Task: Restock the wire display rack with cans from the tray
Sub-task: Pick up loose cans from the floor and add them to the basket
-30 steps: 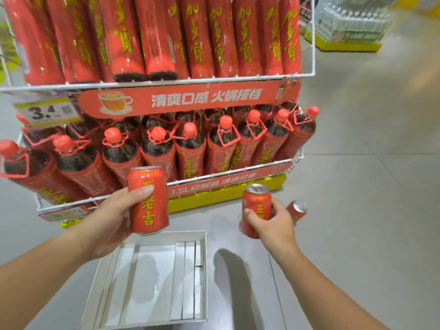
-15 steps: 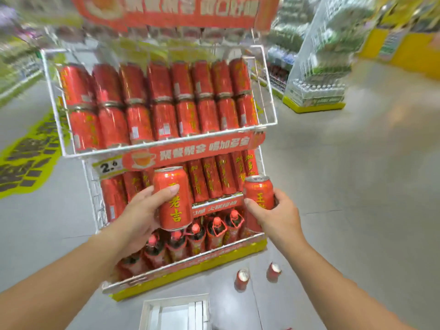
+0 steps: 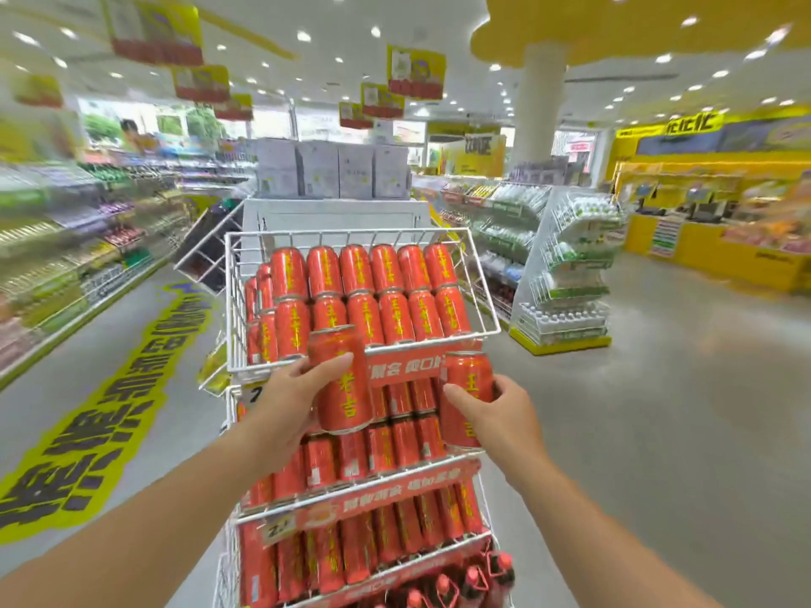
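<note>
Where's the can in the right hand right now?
Head view, right of centre: the right hand holds the can just below the front right corner of the top wire basket, to the right of the left-hand can.

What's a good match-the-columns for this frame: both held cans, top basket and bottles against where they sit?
Things:
1 left-hand can
2 right-hand can
3 top basket
4 red-capped bottles

Places:
A lowest tier in view
B held higher, overlapping the basket's front rail
C held lower, further right
D topmost tier, holding stocked cans

Pairs: 1-B, 2-C, 3-D, 4-A
</note>
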Motion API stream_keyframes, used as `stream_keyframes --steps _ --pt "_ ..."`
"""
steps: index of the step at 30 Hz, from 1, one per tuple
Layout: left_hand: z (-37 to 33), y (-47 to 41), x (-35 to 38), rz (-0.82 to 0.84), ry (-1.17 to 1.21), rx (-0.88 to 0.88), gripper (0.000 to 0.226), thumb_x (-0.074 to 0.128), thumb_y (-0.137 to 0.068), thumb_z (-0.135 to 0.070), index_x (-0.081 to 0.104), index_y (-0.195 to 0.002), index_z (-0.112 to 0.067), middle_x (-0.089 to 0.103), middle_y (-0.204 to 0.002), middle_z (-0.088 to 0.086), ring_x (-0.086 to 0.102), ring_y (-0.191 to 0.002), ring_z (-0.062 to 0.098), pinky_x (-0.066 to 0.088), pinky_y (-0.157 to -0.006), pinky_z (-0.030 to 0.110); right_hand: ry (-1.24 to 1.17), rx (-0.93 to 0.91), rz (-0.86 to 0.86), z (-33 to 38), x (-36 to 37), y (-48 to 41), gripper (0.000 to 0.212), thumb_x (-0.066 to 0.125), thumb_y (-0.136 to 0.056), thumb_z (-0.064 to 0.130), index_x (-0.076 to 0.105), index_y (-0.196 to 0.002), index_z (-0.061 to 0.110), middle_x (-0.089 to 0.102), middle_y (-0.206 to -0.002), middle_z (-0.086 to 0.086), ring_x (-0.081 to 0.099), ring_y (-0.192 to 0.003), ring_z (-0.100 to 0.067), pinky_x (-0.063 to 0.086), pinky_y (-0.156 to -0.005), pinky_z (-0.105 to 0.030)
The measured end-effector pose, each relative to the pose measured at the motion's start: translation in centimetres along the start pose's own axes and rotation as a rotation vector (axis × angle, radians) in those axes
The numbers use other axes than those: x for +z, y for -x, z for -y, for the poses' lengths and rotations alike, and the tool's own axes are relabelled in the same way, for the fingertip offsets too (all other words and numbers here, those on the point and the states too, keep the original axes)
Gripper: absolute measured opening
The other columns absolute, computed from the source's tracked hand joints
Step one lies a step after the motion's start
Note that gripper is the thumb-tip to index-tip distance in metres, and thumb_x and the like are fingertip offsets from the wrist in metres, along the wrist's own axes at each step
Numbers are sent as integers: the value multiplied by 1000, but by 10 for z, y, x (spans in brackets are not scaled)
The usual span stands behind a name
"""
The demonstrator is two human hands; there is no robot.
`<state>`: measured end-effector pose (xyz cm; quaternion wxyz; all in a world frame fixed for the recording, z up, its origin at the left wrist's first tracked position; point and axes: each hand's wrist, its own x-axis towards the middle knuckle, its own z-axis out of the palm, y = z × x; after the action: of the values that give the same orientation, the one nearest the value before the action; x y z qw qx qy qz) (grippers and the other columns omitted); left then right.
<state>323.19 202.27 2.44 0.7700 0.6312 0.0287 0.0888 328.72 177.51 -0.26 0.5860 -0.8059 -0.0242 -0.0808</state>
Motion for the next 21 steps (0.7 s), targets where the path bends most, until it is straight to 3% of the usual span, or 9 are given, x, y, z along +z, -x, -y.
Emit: stream_keyframes --steps 3,6,9,11,13,18,21 --pt "-46 -3 4 -39 6 52 50 83 -72 -35 70 -113 -11 78 -103 8 76 -87 23 61 -72 40 -12 -26 14 48 -2 -9 28 83 -72 45 72 -88 24 77 -79 6 74 -73 -13 62 -77 -43" --pt "-77 -11 2 -78 -6 92 22 75 -84 -22 72 -105 -12 79 -86 3 75 -71 16 60 -58 33 6 -24 32 82 0 -21 40 82 -70 52 71 -96 22 76 -83 4 73 -76 -16 61 -78 -43" --pt "-97 -25 -8 -131 -45 121 26 77 -84 -25 72 -105 -10 77 -81 2 73 -66 16 57 -56 30 2 -56 61 104 11 -44 66 78 -57 66 71 -105 21 76 -90 1 73 -82 -20 61 -80 -47" --pt "-105 -38 -17 -184 -70 127 27 77 -84 -25 72 -104 -7 76 -78 2 72 -63 17 56 -52 30 22 -75 99 113 22 -63 61 77 -60 65 70 -102 22 76 -90 1 73 -82 -20 61 -79 -45" --pt "-109 -53 -29 -252 -105 129 31 79 -83 -27 72 -104 -6 76 -82 5 72 -67 20 60 -59 36 35 -91 138 120 36 -82 49 79 -69 57 69 -99 20 75 -88 -1 72 -80 -20 60 -76 -41" --pt "-109 -89 -62 -441 -194 134 37 87 -73 -37 75 -98 -12 78 -88 9 72 -73 21 62 -71 44 7 -137 236 124 86 -134 77 80 -68 57 61 -126 10 71 -111 -2 67 -96 -20 52 -75 -31" --pt "-104 -101 -70 -530 -264 131 27 84 -77 -35 77 -91 -14 79 -83 -1 73 -70 9 56 -62 28 -18 -159 319 125 116 -154 78 83 -77 45 50 -137 9 61 -117 1 57 -99 -17 45 -82 -30"
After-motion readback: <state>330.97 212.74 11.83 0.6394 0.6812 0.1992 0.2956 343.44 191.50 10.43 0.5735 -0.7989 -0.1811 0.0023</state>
